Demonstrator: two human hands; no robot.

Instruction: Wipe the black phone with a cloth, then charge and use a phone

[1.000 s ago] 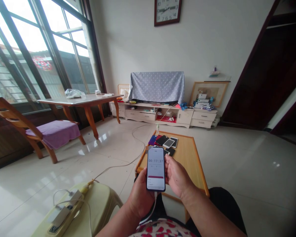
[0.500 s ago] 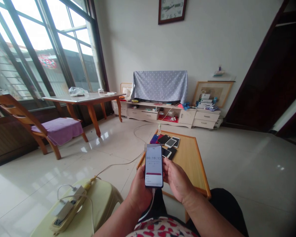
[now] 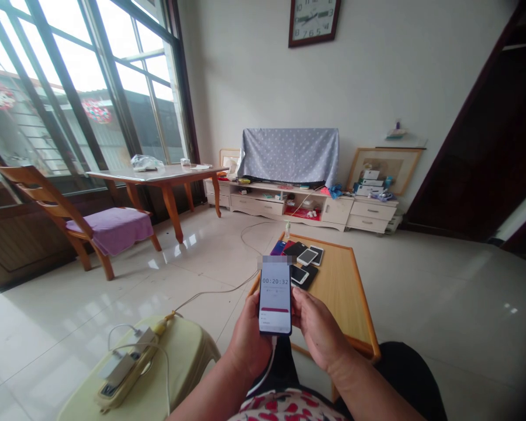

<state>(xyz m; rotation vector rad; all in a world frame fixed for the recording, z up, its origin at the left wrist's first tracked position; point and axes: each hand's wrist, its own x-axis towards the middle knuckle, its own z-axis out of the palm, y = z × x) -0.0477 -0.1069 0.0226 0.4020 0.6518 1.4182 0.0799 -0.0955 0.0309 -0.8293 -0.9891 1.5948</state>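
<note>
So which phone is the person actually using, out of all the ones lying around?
Find the low wooden table in the middle of the room, with a cluster of phones at its far end. Nearer than those, above the person's lap, the left hand and right hand hold one phone upright. It alone has a lit white screen showing a running timer.

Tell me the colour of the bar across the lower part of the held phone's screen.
Dark red, on a white screen of the phone; the head view shows it.
</note>
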